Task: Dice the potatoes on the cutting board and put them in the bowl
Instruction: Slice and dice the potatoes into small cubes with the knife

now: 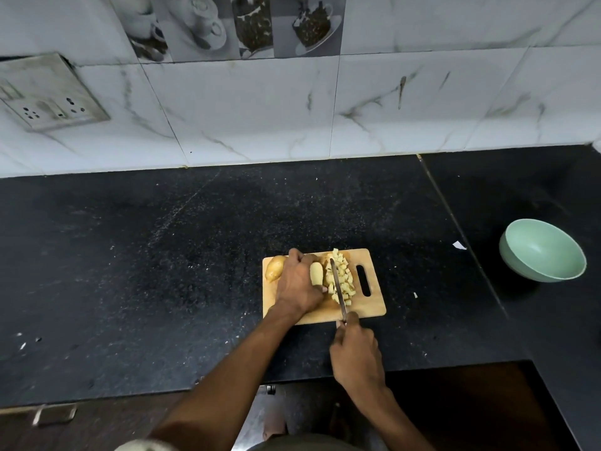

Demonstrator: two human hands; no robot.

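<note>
Left hand: the left hand point(297, 284) presses down on a peeled, pale yellow potato piece point(316, 273) near the middle of the light wooden cutting board with a handle slot point(374, 307), fingers curled over its left side.
Right hand: the right hand point(356, 353) grips the handle of a slim steel-bladed kitchen knife point(336, 284) just off the board's near edge; the handle itself is hidden in the fist.
Key relation: the blade runs from near edge to far edge, just right of the held piece, whose long axis lies the same way. The left hand is the nearer one to it.
Diced pile: small pale yellow potato cubes point(341, 278) lie heaped right of the blade, between it and the handle slot.
Waiting potato: a whole brown-skinned potato point(274, 267) sits at the board's far left corner, partly behind the left hand.
Bowl: the pale green round bowl point(543, 250) stands well apart toward the right end of the black speckled stone counter point(162, 255), apparently holding nothing.
In the way: nothing but a few white scraps point(459, 245) lies between board and bowl.
Judgement: dicing looks partway done; transfer not yet begun.
</note>
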